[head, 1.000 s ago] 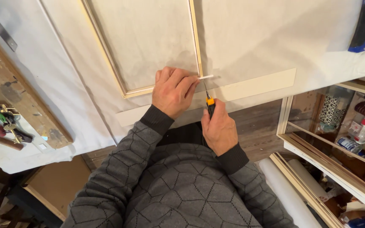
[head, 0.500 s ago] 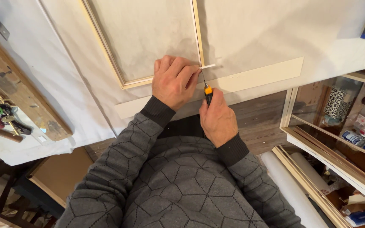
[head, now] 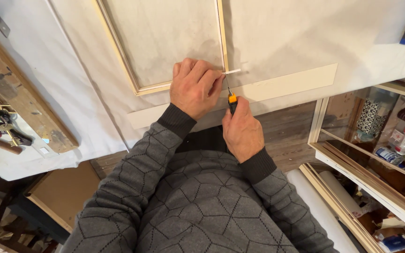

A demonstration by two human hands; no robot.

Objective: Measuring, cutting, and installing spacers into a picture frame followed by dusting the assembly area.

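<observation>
The left hand presses a thin white strip at the wooden frame's corner on the desk; the right hand, closed on an orange-handled knife, apparently trims it, which demands steady pressure.

A woodworking or framing workshop: a cloth-covered bench carries a light wooden frame; a worn wooden board lies at left beside a bunch of keys; open shelving at right holds bottles, tubes and rolled material above a plank floor
</observation>
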